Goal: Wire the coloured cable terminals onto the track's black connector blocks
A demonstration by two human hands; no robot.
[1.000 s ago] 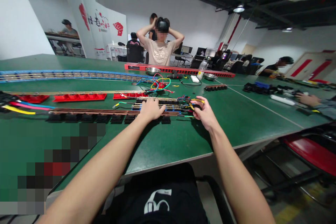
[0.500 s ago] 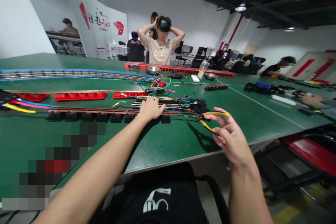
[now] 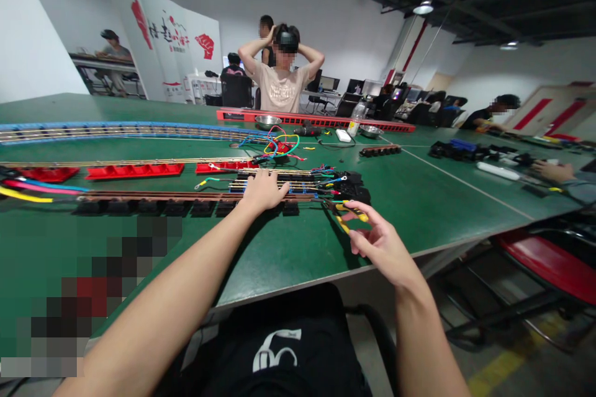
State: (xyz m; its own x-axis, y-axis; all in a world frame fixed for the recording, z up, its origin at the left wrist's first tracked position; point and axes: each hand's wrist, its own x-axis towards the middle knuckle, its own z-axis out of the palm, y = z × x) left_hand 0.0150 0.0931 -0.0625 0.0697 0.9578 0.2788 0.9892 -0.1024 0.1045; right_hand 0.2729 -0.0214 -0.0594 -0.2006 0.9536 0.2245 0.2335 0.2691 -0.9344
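Note:
My left hand (image 3: 262, 191) lies flat, fingers stretched and thumb out to the side, across a set of conductor rails (image 3: 302, 188) with brass-coloured and blue strips. In my right hand (image 3: 384, 242) is a pair of pliers (image 3: 357, 214) with yellow handles, spread between thumb and fingers. The pliers' dark jaws point left at the rails' right end, close to a thin green wire; whether they touch it I cannot tell. Black connector blocks (image 3: 352, 187) sit just behind, with short coloured wires. A long brown rail (image 3: 153, 196) on black supports runs left from under my hand.
Red trays (image 3: 135, 170) and a curved blue track (image 3: 116, 131) lie beyond. Farther back are tangled wires (image 3: 282, 147), a metal bowl (image 3: 268, 121), a bottle (image 3: 356, 120) and a long red rail (image 3: 316, 119). A person stands across the table; another person's hand (image 3: 554, 170) is at right.
My right hand has moved left and slightly down with the pliers, bringing their jaws to the rails' right end. My left hand keeps its place on the rails.

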